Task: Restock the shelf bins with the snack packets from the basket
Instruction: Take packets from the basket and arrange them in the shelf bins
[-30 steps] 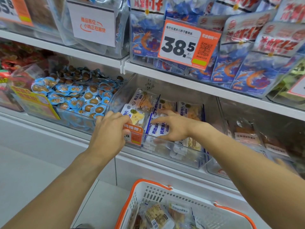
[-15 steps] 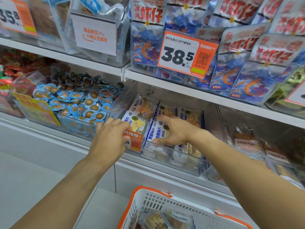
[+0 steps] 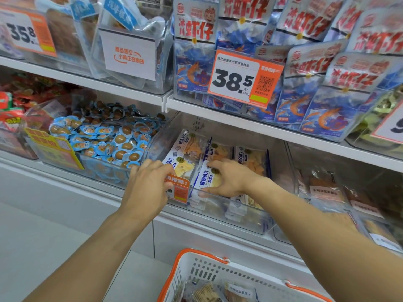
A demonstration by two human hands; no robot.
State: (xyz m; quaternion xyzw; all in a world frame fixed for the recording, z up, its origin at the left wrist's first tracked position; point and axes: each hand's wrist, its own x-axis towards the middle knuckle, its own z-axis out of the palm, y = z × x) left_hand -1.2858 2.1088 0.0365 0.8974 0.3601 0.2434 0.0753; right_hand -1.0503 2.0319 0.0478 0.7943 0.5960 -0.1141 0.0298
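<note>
clear bin [image 3: 250,216] at shelf front edge part-filled; right hand [image 3: 229,179] pinches a fish-slice packet [image 3: 206,178] inside, left hand [image 3: 148,188] grips the bin's front rim; more packets wait in basket [image 3: 196,269].

White shelf [image 3: 250,125] — clear bins [image 3: 250,216] of snack packets [image 3: 253,160], price tags.
</note>
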